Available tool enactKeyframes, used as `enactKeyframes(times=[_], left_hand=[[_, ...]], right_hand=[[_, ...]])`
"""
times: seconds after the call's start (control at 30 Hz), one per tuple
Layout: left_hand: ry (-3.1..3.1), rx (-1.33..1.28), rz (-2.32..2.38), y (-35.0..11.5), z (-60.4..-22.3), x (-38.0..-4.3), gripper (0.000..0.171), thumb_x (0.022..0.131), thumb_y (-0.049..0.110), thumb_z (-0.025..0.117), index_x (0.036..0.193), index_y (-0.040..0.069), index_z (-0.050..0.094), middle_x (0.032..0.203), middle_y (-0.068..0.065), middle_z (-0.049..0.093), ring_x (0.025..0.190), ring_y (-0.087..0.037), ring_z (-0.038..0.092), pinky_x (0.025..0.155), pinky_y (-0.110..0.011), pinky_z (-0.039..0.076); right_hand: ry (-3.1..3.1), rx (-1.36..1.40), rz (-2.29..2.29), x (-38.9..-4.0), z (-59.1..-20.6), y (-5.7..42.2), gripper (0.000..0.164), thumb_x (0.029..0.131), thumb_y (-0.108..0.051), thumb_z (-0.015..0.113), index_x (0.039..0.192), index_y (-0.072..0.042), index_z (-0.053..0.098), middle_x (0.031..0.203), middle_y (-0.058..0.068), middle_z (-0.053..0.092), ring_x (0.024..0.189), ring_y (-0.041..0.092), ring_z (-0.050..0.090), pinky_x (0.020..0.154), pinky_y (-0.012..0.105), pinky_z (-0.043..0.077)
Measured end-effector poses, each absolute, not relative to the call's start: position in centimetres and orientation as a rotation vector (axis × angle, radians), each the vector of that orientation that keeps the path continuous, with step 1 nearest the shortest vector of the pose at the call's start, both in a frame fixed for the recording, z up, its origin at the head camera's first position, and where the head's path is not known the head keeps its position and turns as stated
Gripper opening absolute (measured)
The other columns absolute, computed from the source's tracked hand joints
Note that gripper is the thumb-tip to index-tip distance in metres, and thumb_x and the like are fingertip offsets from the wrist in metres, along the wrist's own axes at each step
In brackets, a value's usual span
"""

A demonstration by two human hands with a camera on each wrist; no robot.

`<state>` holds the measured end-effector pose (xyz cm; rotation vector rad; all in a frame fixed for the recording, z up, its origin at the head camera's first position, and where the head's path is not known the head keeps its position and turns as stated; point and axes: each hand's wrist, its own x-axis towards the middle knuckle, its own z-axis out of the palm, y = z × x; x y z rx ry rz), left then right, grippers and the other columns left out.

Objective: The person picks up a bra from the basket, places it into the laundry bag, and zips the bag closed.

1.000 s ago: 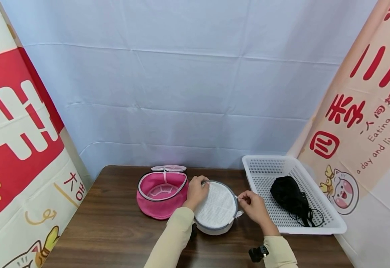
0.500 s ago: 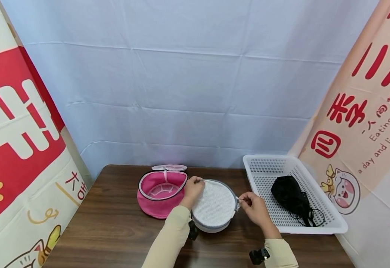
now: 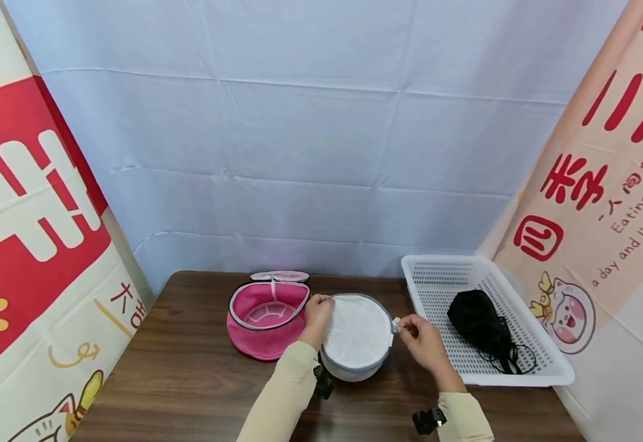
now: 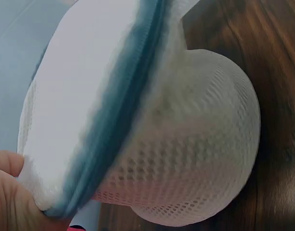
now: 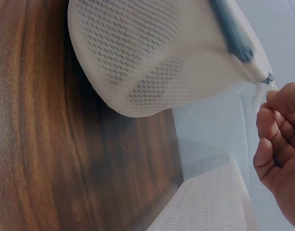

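Observation:
A round white mesh laundry bag with a grey-blue zip round its lid stands on the table, lid up. At its left rim my left hand grips the edge; in the left wrist view the thumb and a finger of that hand pinch the lid's rim. On the right side my right hand pinches a small white tab at the zip. The right wrist view shows this white tab between the fingertips of my right hand, its other fingers curled. Beside my left hand sits an open pink laundry bag.
A white plastic basket stands at the right of the wooden table, holding a black bundle with thin cords. The pink bag's lid is folded back behind it. A pale blue cloth hangs behind the table.
My left hand has shifted slightly left along the white bag's rim. My right hand keeps its pinch and has moved a little to the right, with the white tab now standing out from the rim.

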<state>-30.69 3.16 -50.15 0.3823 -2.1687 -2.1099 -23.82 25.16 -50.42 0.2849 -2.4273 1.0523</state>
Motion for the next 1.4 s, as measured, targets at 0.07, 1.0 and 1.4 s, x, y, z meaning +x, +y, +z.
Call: enactKeyframes(times=[0.07,1.0,1.4], left_hand=[[-2.131,0.42,-2.132,3.3,-50.3,-30.7,0.008,0.082,0.008,0.058,0.084,0.0,0.059,0.085,-0.01,0.056,0.079,-0.024,0.051,0.072,-0.036,0.041],[-2.171,0.327,-2.099,4.1,-50.7,-29.5,0.023,0.085,0.01,0.058,0.103,-0.003,0.062,0.09,-0.013,0.061,0.08,-0.024,0.056,0.072,-0.036,0.046],[-2.454,0.095,-1.682,3.5,-49.7,-28.0,0.042,0.08,0.018,0.067,0.116,-0.001,0.059,0.107,-0.014,0.061,0.1,-0.029,0.056,0.085,-0.041,0.044]], right_hand=[[-2.41,0.312,1.043,-23.9,-50.2,25.2,0.015,0.074,0.01,0.068,0.077,-0.004,0.062,0.067,-0.003,0.055,0.058,0.007,0.047,0.05,0.024,0.041],[-2.533,0.134,0.998,-23.9,-49.3,26.4,0.007,0.078,0.005,0.067,0.079,-0.002,0.064,0.071,0.002,0.059,0.063,0.016,0.051,0.055,0.028,0.043],[-2.576,0.106,0.906,-22.7,-48.9,25.9,0.007,0.078,0.002,0.067,0.084,-0.001,0.064,0.074,0.004,0.058,0.065,0.017,0.052,0.057,0.033,0.044]])
